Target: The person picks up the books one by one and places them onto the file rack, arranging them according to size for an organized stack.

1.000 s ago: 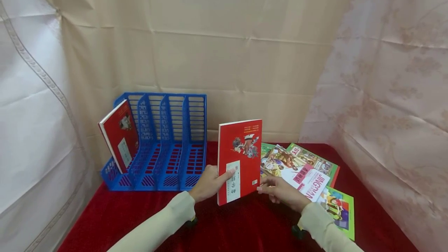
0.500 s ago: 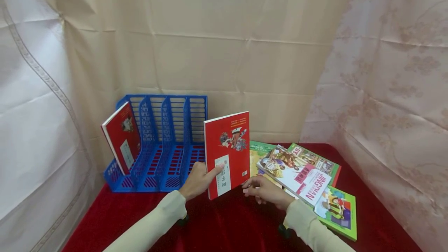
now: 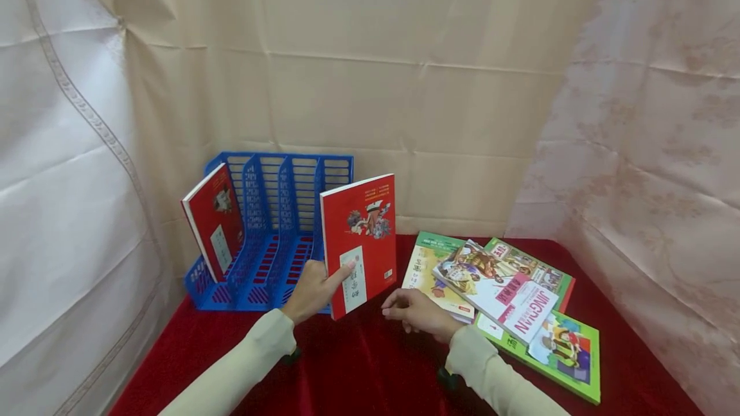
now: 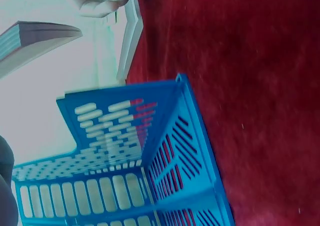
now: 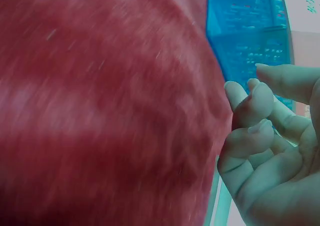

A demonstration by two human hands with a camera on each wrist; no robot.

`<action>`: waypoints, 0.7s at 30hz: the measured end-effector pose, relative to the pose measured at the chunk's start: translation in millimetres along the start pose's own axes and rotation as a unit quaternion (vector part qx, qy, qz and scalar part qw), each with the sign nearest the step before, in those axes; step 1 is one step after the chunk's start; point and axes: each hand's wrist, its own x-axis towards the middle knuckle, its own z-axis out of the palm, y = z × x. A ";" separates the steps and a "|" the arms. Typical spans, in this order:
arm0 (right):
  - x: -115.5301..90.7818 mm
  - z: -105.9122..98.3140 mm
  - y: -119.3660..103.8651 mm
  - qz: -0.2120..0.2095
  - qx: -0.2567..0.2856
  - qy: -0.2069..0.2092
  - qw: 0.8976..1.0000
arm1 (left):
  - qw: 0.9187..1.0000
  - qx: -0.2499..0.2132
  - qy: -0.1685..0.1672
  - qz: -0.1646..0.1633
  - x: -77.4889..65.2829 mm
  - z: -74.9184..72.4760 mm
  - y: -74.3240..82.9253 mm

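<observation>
Your left hand (image 3: 315,291) pinches the red book (image 3: 360,242) low; right hand (image 3: 419,311) curls loosely, empty. Off-centre grip could twist the book into the blue rack (image 3: 286,204).

In the head view, I observed soft, even light across the curtain (image 3: 405,114). My left-wrist feed was overexposed at upper left; my right-wrist feed showed the red cloth (image 5: 110,105) blurred.

white-and-pink book (image 3: 496,293): "JINGDIAN" | held red book (image 3: 370,255): Chinese characters, unclear
</observation>
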 end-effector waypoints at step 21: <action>15.4 21.7 -15.1 -0.001 0.032 0.056 0.998 | 0.994 0.017 0.102 -0.025 -13.6 -35.8 1.2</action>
